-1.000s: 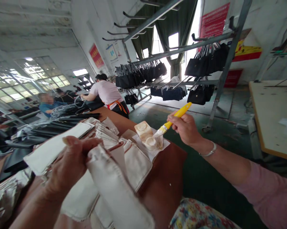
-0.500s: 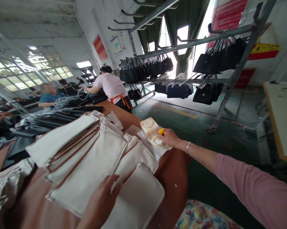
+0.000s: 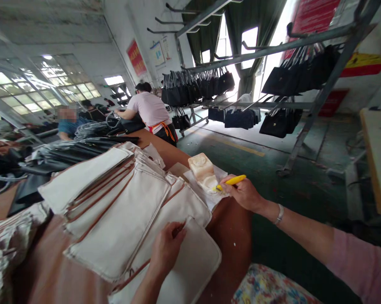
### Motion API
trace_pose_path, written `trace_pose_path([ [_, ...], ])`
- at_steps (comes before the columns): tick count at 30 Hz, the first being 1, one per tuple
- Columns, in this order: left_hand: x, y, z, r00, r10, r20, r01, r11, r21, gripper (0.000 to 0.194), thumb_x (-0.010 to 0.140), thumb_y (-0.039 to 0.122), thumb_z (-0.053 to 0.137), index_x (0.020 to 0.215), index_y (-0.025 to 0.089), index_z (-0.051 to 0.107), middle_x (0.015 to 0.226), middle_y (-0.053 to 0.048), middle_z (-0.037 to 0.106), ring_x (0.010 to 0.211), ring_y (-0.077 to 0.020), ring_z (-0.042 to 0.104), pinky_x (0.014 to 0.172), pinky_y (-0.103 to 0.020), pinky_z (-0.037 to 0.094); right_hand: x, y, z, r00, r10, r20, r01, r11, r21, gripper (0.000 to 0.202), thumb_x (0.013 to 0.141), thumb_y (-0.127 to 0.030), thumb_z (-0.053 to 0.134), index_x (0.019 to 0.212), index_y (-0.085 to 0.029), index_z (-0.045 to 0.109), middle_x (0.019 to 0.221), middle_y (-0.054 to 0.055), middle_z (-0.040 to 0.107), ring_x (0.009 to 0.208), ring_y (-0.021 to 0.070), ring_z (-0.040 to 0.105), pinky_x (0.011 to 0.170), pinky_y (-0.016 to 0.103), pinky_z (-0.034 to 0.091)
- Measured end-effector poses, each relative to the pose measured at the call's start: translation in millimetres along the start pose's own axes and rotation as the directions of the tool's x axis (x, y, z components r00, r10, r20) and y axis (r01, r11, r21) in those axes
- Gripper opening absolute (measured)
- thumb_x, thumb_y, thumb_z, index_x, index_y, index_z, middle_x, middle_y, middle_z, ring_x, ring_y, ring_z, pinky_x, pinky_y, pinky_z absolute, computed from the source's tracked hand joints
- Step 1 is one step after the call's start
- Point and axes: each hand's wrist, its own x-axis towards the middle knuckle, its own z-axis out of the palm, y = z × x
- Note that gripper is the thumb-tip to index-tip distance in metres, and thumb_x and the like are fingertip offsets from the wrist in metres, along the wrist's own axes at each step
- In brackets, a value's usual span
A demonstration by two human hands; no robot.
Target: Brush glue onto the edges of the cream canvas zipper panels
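My right hand [image 3: 243, 193] is closed on a yellow-handled brush [image 3: 235, 180], its tip in the whitish paste of an open container [image 3: 201, 165] at the table's right edge. Paper lies under the container. My left hand [image 3: 169, 245] pinches the top corner of the nearest white panel [image 3: 197, 257], fingers pressed together. Beside it, several white panels [image 3: 114, 219] with brown edges lie overlapped like a fan across the brown table [image 3: 231, 228].
More white pieces [image 3: 6, 249] are stacked at the left. Black bags [image 3: 79, 147] lie behind the panels. A person in a pink shirt [image 3: 149, 109] bends over the table's far end. Black bags [image 3: 285, 80] hang from a metal rack [image 3: 323, 88]. Another table [image 3: 380, 147] stands at the right.
My right hand has moved right and turned, showing more of the brush. My left hand has gone from lying spread on the panels to pinching the corner of the nearest one, further right.
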Motion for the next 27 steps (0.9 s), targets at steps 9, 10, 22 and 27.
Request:
trace_pose_path([
  [9, -46.6, 27.4, -5.8, 0.995, 0.082, -0.061, -0.099, 0.918, -0.384, 0.026, 0.084, 0.043, 0.061, 0.092, 0.020, 0.071, 0.079, 0.000, 0.056, 0.071, -0.0148, 0.057, 0.062, -0.024, 0.043, -22.4, -46.7, 48.1, 0.967, 0.239, 0.090, -0.253, 0.847, 0.468, 0.030, 0.086, -0.044, 0.065, 0.079, -0.015, 0.060, 0.056, -0.003, 0.050, 0.051, 0.0103, 0.045, 0.048, 0.021, 0.035],
  [10, -50.8, 29.9, -6.2, 0.993, 0.099, -0.060, -0.115, 0.913, -0.392, 0.025, 0.084, 0.042, 0.062, 0.093, 0.021, 0.071, 0.079, 0.000, 0.056, 0.072, -0.0149, 0.058, 0.063, -0.023, 0.044, -23.1, -45.8, 50.7, 0.969, 0.229, 0.095, -0.247, 0.858, 0.450, 0.030, 0.087, -0.044, 0.064, 0.081, -0.015, 0.060, 0.056, -0.003, 0.051, 0.052, 0.0105, 0.046, 0.049, 0.021, 0.036],
  [22, -74.2, 43.2, 0.6, 0.946, 0.261, -0.193, -0.310, 0.903, -0.298, 0.015, 0.086, 0.033, 0.062, 0.092, 0.022, 0.071, 0.077, -0.001, 0.061, 0.068, -0.0130, 0.062, 0.058, -0.020, 0.049, -41.1, -61.1, 37.6, 0.972, 0.216, 0.090, -0.234, 0.893, 0.384, 0.034, 0.087, -0.046, 0.062, 0.073, -0.016, 0.058, 0.057, -0.002, 0.050, 0.053, 0.0109, 0.045, 0.052, 0.023, 0.038],
  [27, -87.5, 38.7, 6.5, 0.823, 0.475, -0.312, -0.515, 0.855, -0.058, 0.015, 0.089, 0.021, 0.058, 0.101, 0.022, 0.067, 0.086, -0.003, 0.062, 0.076, -0.0122, 0.063, 0.065, -0.019, 0.052, -29.1, -53.0, 21.8, 0.970, 0.222, -0.099, -0.181, 0.932, 0.314, 0.038, 0.085, -0.046, 0.064, 0.064, -0.016, 0.053, 0.058, -0.002, 0.050, 0.054, 0.0109, 0.044, 0.051, 0.023, 0.036],
])
